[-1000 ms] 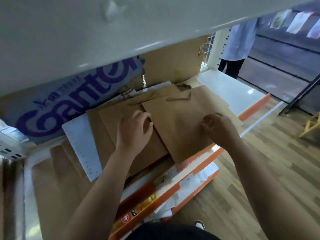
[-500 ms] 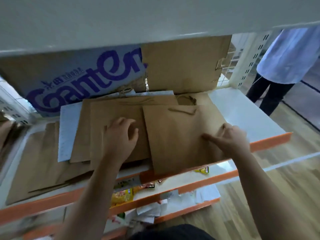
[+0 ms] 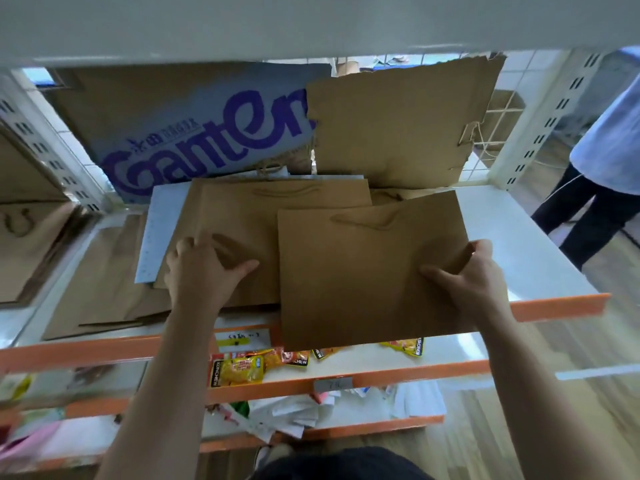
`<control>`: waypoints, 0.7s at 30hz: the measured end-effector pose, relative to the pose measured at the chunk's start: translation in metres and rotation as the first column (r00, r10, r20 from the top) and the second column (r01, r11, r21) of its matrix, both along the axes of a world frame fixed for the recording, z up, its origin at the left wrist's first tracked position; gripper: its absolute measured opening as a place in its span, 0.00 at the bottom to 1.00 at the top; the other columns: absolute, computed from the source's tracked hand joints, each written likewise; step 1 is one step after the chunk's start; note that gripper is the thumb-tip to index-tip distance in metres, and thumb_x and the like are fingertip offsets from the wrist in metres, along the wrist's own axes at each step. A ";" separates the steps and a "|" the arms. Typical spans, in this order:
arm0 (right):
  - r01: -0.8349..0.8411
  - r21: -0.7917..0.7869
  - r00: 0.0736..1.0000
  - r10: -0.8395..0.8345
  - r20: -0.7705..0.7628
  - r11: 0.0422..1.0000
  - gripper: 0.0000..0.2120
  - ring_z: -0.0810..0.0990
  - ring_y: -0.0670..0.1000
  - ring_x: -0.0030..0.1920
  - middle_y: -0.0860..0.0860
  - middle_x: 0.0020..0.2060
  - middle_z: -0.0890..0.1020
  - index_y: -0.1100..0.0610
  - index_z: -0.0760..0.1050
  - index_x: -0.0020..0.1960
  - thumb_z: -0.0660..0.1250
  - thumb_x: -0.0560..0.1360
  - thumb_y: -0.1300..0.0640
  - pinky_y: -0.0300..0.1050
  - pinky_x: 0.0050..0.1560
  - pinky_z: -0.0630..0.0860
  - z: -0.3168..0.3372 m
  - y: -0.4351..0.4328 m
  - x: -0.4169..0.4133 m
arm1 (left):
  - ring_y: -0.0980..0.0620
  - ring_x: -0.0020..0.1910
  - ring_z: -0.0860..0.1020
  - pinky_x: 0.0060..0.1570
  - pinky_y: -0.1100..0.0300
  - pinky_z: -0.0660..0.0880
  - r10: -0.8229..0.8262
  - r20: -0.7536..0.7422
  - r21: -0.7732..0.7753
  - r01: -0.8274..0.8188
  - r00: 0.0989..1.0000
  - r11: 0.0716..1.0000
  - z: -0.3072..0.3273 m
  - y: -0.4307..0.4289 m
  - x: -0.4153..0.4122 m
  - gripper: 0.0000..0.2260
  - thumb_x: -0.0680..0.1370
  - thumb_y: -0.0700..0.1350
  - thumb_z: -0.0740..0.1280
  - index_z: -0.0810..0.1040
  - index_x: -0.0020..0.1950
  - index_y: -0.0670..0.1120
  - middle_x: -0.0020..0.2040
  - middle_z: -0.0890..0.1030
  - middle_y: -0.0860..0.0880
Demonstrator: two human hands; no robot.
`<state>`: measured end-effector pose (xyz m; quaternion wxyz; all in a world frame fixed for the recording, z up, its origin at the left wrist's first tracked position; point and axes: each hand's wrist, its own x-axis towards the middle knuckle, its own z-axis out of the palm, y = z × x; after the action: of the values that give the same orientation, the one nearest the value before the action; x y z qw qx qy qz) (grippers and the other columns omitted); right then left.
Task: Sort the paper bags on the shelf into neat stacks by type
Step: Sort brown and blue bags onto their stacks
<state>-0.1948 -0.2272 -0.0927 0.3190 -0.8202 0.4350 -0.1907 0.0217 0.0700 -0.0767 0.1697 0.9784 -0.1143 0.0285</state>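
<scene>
Matt brown paper bag; glossy white shelf.

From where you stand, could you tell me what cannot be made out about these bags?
All in the head view:
- Left stack: bag count; lower bags are covered from above, partly by the left hand.
- Front bag: what lies beneath it, and the right hand's fingertips behind its edge.
- White sheet: its print, too small.
- Snack packets: partly behind the front bag.
- Far-left bags: blurred, cut by the frame edge.
</scene>
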 end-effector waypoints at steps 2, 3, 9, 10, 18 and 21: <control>-0.020 -0.009 1.000 0.020 0.017 1.000 0.29 0.74 0.57 0.43 0.54 0.44 0.75 0.59 0.64 0.57 0.76 0.68 0.47 0.51 0.43 0.72 -0.005 0.003 0.001 | 0.35 0.66 0.66 0.60 0.38 0.69 0.037 -0.063 -0.057 -0.041 0.997 0.998 0.000 0.002 0.005 0.46 0.64 0.63 0.75 0.62 0.72 0.43 0.68 0.68 0.37; -0.026 -0.012 0.999 0.027 0.036 1.000 0.27 0.73 0.57 0.43 0.54 0.44 0.76 0.59 0.65 0.57 0.75 0.70 0.47 0.50 0.42 0.71 -0.007 0.005 0.002 | 0.35 0.65 0.67 0.60 0.40 0.70 0.048 -0.098 -0.100 -0.058 0.994 0.993 0.000 0.004 0.007 0.45 0.63 0.61 0.77 0.63 0.71 0.41 0.66 0.69 0.36; -0.076 0.058 0.967 0.059 0.247 0.995 0.09 0.75 0.54 0.39 0.55 0.43 0.78 0.56 0.72 0.52 0.67 0.77 0.52 0.39 0.35 0.68 -0.003 0.018 0.015 | 0.39 0.53 0.75 0.47 0.49 0.69 0.034 -0.078 -0.354 -0.060 0.996 0.933 0.001 0.020 0.005 0.21 0.75 0.49 0.71 0.72 0.62 0.38 0.53 0.77 0.39; -0.091 0.087 0.955 0.062 0.289 0.992 0.07 0.75 0.51 0.37 0.55 0.42 0.78 0.55 0.72 0.50 0.67 0.78 0.53 0.33 0.32 0.67 -0.002 0.022 0.020 | 0.38 0.52 0.76 0.47 0.49 0.70 0.048 -0.037 -0.402 -0.059 0.998 0.914 0.002 0.025 0.002 0.19 0.77 0.47 0.69 0.71 0.63 0.39 0.53 0.78 0.39; -0.201 0.129 0.896 0.129 0.424 0.971 0.07 0.73 0.52 0.41 0.54 0.41 0.78 0.57 0.71 0.47 0.67 0.77 0.54 0.41 0.37 0.69 0.001 0.069 0.067 | 0.44 0.45 0.77 0.42 0.56 0.67 0.240 0.067 -0.588 -0.156 0.968 0.794 -0.001 0.099 -0.004 0.11 0.81 0.47 0.61 0.72 0.61 0.44 0.50 0.80 0.42; -0.241 0.099 0.886 0.178 0.429 0.965 0.05 0.72 0.44 0.37 0.48 0.39 0.76 0.57 0.72 0.48 0.67 0.77 0.57 0.26 0.32 0.65 0.010 0.098 0.085 | 0.47 0.45 0.74 0.43 0.57 0.66 0.314 0.033 -0.619 -0.227 0.949 0.751 -0.001 0.134 -0.005 0.10 0.81 0.47 0.61 0.73 0.60 0.44 0.48 0.78 0.46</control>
<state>-0.1101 -0.1291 -0.0829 0.4836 -0.7765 0.2786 -0.2926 0.0163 0.2039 -0.0781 0.4610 0.8733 0.0329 0.1539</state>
